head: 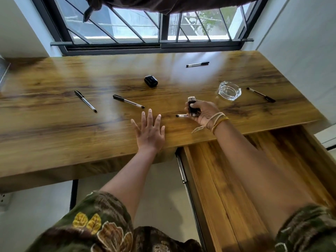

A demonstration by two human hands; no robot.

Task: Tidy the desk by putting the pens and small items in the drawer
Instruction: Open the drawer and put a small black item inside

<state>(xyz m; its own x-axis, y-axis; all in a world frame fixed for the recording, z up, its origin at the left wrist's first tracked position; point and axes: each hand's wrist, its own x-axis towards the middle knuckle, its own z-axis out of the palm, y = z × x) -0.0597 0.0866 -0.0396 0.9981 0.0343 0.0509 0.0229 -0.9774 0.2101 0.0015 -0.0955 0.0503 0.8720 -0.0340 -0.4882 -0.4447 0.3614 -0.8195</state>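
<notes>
My right hand [203,113] grips a small dark bottle [192,107] just above the wooden desk [72,124]. A short pen [181,116] lies partly hidden behind that hand. My left hand [150,130] rests flat on the desk near its front edge, fingers spread, holding nothing. Black-capped pens lie at the left [85,101], the centre [128,101], the far back [197,64] and the right [260,94]. A small black case [151,81] sits mid-desk. The wooden drawer [227,188] is pulled out under my right forearm.
A clear glass ashtray [229,90] stands at the right of the desk. A barred window [154,30] runs along the desk's back edge, with a dark curtain [163,2] above. White walls close both sides. A metal drawer rail [183,173] shows.
</notes>
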